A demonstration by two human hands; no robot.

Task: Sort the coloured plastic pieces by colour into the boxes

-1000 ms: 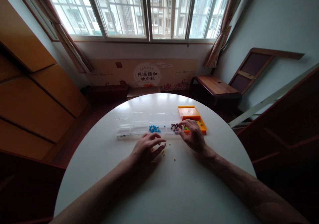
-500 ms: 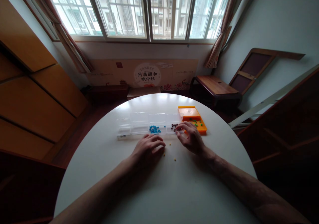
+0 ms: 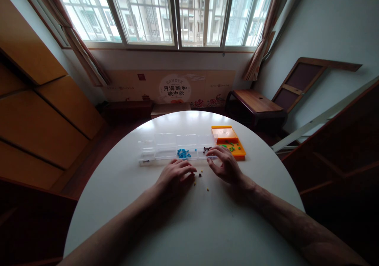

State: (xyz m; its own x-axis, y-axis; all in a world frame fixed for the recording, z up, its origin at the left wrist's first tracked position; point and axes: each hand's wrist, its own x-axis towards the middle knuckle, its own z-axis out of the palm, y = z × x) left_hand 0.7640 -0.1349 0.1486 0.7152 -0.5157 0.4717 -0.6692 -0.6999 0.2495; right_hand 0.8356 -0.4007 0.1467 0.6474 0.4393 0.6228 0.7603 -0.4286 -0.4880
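My left hand [image 3: 177, 173] rests on the white table with its fingers loosely stretched out and nothing in them. My right hand [image 3: 226, 166] hovers by the right compartment, thumb and fingers apart, holding nothing visible. Between the hands lies a small dark brown piece [image 3: 200, 175], near my left fingertips. Several tiny yellow pieces [image 3: 207, 189] are scattered around it. Behind the hands stands a clear plastic box [image 3: 166, 154] with compartments and raised lids. One compartment holds blue pieces [image 3: 182, 153]; the one at the right holds dark brown pieces [image 3: 206, 149], partly hidden by my right fingers.
An orange tray [image 3: 241, 154] with green pieces [image 3: 231, 148] sits right of the clear box, partly behind my right hand. The round white table [image 3: 118, 203] ends in a curved far edge. Beyond it are a low wooden bench [image 3: 257, 100] and a window.
A dark brown piece now lies on the table between the hands, where none was before. My right hand has shifted slightly left and its fingers have spread. My left hand is nearly unmoved.
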